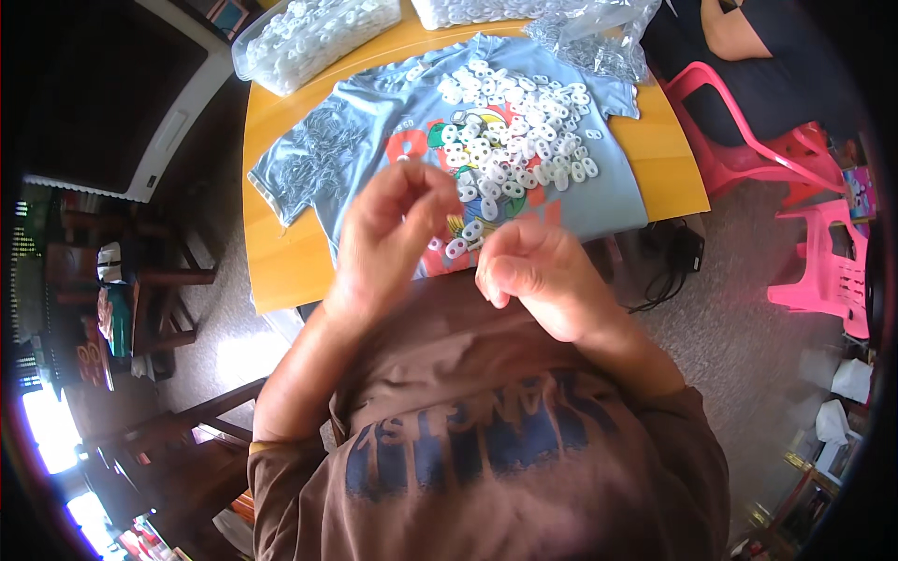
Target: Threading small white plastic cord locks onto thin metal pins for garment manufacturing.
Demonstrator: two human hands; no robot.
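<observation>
My left hand [393, 238] is raised over the near part of a light blue T-shirt [608, 210] spread on the table. Its fingers curl in toward the thumb, closed. Beside it, a little nearer to me, my right hand [538, 280] is also closed, fingertips bent against the thumb. Anything small in either pinch is too fine to make out. Just beyond my hands lies a heap of small white oval plastic pieces [524, 140], each with two holes. On the shirt's left sleeve rests a pile of thin grey, wire-like pieces [323, 150].
Two clear bins, one at far left [313, 42] and one at far middle [468, 13], hold white pieces. A clear bag [599, 42] lies at the table's far right. Pink plastic chairs [823, 257] stand right, near another person's arm [734, 33]. A yellow-brown table [267, 285] lies underneath.
</observation>
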